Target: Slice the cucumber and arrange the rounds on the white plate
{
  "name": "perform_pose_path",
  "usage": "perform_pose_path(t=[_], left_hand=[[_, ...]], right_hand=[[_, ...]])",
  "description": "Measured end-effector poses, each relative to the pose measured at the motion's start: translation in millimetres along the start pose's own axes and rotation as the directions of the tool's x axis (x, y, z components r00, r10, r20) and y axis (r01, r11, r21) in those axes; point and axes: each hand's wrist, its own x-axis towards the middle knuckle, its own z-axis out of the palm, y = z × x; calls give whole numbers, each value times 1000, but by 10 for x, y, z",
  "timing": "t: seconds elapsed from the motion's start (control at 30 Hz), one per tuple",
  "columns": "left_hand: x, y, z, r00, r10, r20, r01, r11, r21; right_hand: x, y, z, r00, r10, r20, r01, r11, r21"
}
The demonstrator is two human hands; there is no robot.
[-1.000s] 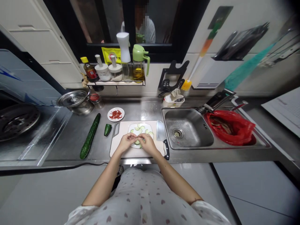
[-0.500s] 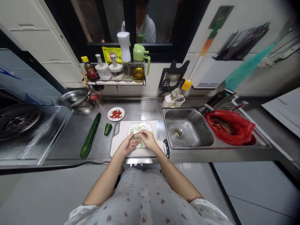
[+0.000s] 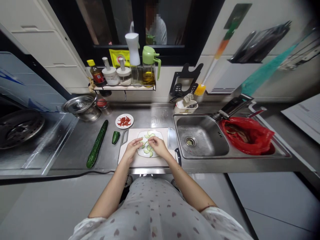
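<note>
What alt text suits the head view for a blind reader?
The left hand and right hand touch pale green cucumber slices on a white round plate atop a beige cutting board. A whole dark green cucumber lies left; a steel sink, right.

The counter [image 3: 75, 146] and sink [image 3: 200, 140] are brushed metal with a dull sheen (the basin shinier). The cutting board [image 3: 150, 161] looks matt pale plastic, the plate [image 3: 157, 154] smooth glossy white. The red bag [image 3: 250, 136] is crinkled shiny plastic.

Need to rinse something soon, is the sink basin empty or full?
Empty: the sink basin shows bare steel down to its drain, with no water or dishes; the red bag sits beside it.
</note>
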Motion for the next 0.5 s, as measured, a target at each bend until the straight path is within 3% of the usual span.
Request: perform_pose_path(t=[0.27,0.5], left_hand=[[120,-119,-97,984,172,-55,-161,974,162],[239,-200,-187,961,249,-124,-143,826,545]], right_hand=[[74,-102,-5,999,7,46,0,988,-152],[251,15,103,995,46,91,-13,942,-334]])
